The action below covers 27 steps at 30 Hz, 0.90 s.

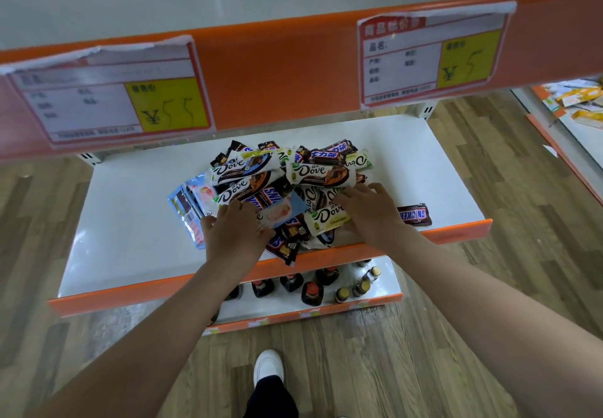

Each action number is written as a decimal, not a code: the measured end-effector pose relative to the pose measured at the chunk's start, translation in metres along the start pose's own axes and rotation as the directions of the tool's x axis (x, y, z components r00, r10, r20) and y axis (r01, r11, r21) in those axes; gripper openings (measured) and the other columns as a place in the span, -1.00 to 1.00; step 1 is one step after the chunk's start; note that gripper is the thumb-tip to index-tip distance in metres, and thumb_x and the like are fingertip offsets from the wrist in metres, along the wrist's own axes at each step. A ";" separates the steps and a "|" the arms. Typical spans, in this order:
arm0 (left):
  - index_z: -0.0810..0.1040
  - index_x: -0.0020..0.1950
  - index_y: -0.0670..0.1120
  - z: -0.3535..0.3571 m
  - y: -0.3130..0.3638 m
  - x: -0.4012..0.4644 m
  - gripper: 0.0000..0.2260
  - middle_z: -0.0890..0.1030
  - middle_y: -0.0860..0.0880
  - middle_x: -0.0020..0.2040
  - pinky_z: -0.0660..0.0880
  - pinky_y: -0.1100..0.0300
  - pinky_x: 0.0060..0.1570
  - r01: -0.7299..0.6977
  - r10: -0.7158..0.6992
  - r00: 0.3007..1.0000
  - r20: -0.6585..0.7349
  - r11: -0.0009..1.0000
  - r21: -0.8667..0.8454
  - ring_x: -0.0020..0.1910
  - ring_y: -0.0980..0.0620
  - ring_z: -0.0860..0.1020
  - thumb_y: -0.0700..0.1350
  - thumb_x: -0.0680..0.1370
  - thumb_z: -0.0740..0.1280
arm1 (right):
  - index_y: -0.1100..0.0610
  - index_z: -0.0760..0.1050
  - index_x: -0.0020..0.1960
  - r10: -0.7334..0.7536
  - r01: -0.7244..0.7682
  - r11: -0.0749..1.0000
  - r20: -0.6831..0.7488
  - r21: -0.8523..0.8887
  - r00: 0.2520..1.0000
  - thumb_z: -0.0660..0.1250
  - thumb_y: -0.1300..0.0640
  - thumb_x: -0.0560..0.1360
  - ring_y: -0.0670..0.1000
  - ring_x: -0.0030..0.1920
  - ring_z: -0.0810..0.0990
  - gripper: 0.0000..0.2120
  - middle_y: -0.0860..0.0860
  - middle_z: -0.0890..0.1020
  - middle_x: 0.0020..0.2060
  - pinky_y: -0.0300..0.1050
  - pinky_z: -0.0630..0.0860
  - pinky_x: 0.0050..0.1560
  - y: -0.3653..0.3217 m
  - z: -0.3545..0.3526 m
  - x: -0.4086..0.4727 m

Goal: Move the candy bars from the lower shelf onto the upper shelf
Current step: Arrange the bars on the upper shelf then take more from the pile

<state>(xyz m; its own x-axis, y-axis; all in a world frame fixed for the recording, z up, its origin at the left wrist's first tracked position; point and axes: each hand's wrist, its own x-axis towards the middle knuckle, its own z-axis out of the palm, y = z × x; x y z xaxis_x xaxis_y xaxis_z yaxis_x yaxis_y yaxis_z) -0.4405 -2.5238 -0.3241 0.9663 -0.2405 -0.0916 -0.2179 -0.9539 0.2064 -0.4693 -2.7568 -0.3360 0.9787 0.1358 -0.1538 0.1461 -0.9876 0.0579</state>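
Observation:
A pile of candy bars, mostly white Dove wrappers and brown Snickers wrappers, lies in the middle of the white lower shelf. My left hand rests on the pile's near left side, fingers over a pale blue packet. My right hand lies on the near right side, fingers spread over Dove bars. One Snickers bar sits apart by my right wrist. The upper shelf shows only its orange front lip above.
Two price tags hang on the upper shelf's orange lip. Dark bottles stand on a bottom shelf below. A neighbouring shelf with yellow packets is at far right. Wooden floor and my white shoe lie underneath.

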 end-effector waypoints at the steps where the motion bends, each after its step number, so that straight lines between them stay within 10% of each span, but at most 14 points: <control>1: 0.47 0.16 -0.04 -0.002 0.000 0.000 -0.69 0.48 -0.02 0.13 0.20 0.04 0.12 -0.003 0.003 1.000 0.003 1.000 0.024 0.16 -0.03 0.41 0.08 0.49 0.29 | 0.04 0.36 0.33 0.007 -0.007 1.000 -0.015 0.004 1.000 0.32 0.15 0.48 0.06 0.32 0.36 -0.57 0.00 0.45 0.27 0.01 0.16 0.35 0.000 -0.001 -0.001; 7: 0.50 0.06 -0.05 -0.017 -0.003 -0.006 -0.75 0.51 -0.02 0.00 0.25 0.06 -0.01 -0.053 0.051 0.998 0.024 0.993 0.103 0.07 -0.05 0.45 0.06 0.48 0.32 | 0.12 0.61 -0.16 0.081 -0.081 0.997 -0.218 0.007 0.973 0.66 0.08 -0.09 0.09 -0.31 0.62 -0.47 0.03 0.61 -0.30 -0.01 0.55 -0.16 -0.006 -0.014 -0.020; 11: 0.53 0.01 -0.04 -0.032 -0.006 -0.012 -0.77 0.51 0.00 -0.07 0.23 0.09 -0.11 -0.101 0.105 0.994 -0.044 0.992 0.074 0.02 -0.05 0.48 0.05 0.44 0.36 | 0.12 0.60 -0.21 0.117 -0.106 0.993 -0.225 0.058 0.967 0.65 0.07 -0.10 0.09 -0.39 0.58 -0.50 0.02 0.59 -0.37 -0.04 0.53 -0.22 -0.008 -0.028 -0.036; 27: 0.59 -0.25 0.00 -0.098 -0.023 -0.078 -0.65 0.53 -0.01 -0.31 0.36 0.05 -0.21 -0.236 0.290 0.934 -0.210 0.939 0.252 -0.31 -0.06 0.57 -0.03 0.06 0.62 | 0.07 0.50 0.16 0.119 -0.108 0.991 -0.165 0.074 0.979 0.42 0.03 0.36 0.13 0.05 0.57 -0.61 0.03 0.59 0.05 0.00 0.38 0.12 -0.030 -0.092 -0.091</control>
<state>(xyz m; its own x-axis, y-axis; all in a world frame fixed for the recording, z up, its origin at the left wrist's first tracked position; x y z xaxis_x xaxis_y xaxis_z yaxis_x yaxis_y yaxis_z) -0.4971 -2.4655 -0.2263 0.8676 -0.4640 0.1786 -0.4666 -0.8840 -0.0300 -0.5494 -2.7325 -0.2334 0.9994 0.0285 0.0191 0.0285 -0.9996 0.0011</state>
